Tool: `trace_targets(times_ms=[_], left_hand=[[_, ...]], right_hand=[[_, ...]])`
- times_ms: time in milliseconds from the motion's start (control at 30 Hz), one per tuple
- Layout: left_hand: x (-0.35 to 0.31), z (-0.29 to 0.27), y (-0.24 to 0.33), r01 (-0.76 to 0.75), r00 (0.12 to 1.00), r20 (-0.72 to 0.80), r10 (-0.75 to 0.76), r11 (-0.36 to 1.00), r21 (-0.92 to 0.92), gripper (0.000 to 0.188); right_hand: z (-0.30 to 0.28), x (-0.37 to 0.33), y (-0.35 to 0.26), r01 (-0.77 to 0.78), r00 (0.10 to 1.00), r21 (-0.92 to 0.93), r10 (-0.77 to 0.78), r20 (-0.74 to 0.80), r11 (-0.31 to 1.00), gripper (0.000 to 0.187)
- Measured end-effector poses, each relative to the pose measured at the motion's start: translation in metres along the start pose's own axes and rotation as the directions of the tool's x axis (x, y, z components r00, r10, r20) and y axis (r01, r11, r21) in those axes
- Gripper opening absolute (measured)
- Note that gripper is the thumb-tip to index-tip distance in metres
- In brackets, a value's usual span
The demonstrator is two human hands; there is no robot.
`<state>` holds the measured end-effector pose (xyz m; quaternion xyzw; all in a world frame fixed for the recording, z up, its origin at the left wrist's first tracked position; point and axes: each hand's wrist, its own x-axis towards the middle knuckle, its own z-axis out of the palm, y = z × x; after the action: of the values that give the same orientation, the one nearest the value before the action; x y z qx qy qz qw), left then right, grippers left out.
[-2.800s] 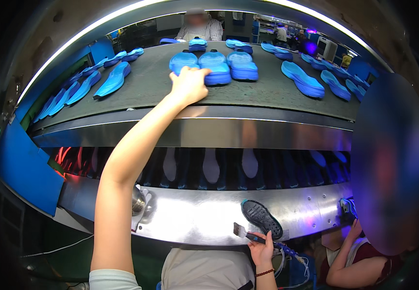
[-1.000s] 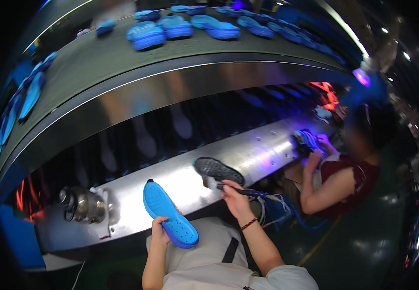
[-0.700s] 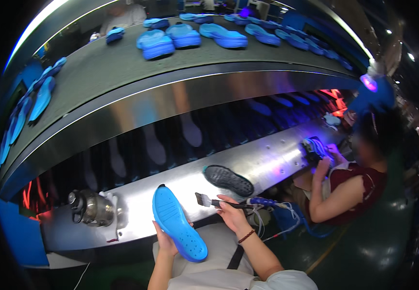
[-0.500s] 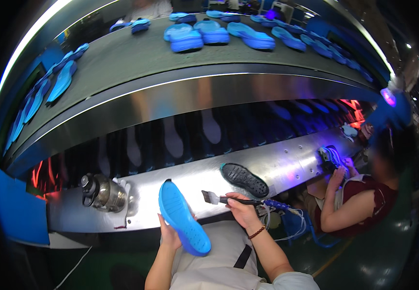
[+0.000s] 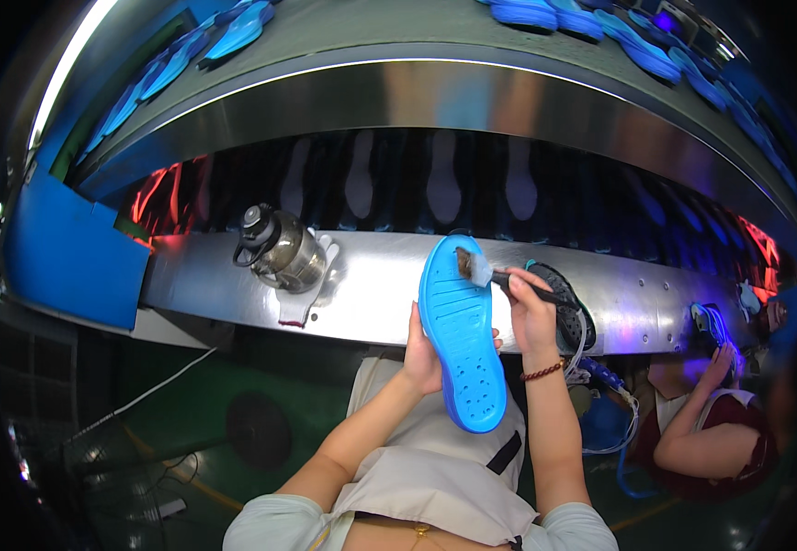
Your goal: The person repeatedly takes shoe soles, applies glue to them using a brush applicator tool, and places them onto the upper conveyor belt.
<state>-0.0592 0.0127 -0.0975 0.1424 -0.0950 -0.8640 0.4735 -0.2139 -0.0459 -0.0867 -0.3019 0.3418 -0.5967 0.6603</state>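
My left hand (image 5: 424, 354) grips a bright blue shoe sole (image 5: 458, 321) by its sides, tilted up with its hollowed, grooved face toward me. The fingers behind the sole are mostly hidden. My right hand (image 5: 532, 314) is closed round the dark handle of a brush (image 5: 479, 267), whose bristles are over the upper end of the sole and appear to touch it. Just past my right hand lies a dark, perforated sole (image 5: 575, 317) on the metal ledge, partly covered by the hand and brush handle.
On the metal ledge (image 5: 380, 294) stands a grey-tinted water bottle (image 5: 288, 250) beside a white glove (image 5: 303, 303). Blue soles (image 5: 237, 32) lie along the green conveyor belt (image 5: 371, 28) above. At the right a co-worker (image 5: 711, 441) handles a blue-lit shoe (image 5: 712, 321). A white cable bundle hangs near my right wrist.
My right hand has brought the brush from beside the sole onto its upper end. The sole is now held more upright. The whole view has shifted and turned.
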Motion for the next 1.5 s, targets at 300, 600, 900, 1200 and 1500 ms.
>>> trace_targets(times_ms=[300,600,900,1200,1500], left_hand=[[0.008,-0.019,-0.01,-0.184,0.925,-0.308,0.223,0.971,0.151,0.077],[-0.004,-0.046,0.032,-0.237,0.931,-0.209,0.299,0.931,0.278,0.088],[-0.011,0.0,0.006,-0.094,0.991,-0.086,0.103,0.991,0.099,0.088],[-0.017,-0.004,0.014,0.019,0.991,0.127,-0.038,0.989,0.149,0.09],[-0.007,0.022,0.024,-0.055,0.994,-0.083,0.074,0.974,0.22,0.088]], right_hand=[[0.063,-0.011,0.017,0.459,0.866,-0.746,-0.429,0.255,0.483,0.012],[0.03,-0.072,0.009,0.508,0.841,-0.741,-0.065,0.538,0.439,0.014],[0.057,-0.027,-0.02,0.234,0.966,-0.554,-0.129,0.223,0.799,0.016],[0.05,-0.027,-0.034,0.234,0.954,-0.48,-0.104,0.282,0.846,0.017],[0.043,-0.034,-0.044,0.278,0.919,-0.453,-0.098,0.381,0.847,0.017]])
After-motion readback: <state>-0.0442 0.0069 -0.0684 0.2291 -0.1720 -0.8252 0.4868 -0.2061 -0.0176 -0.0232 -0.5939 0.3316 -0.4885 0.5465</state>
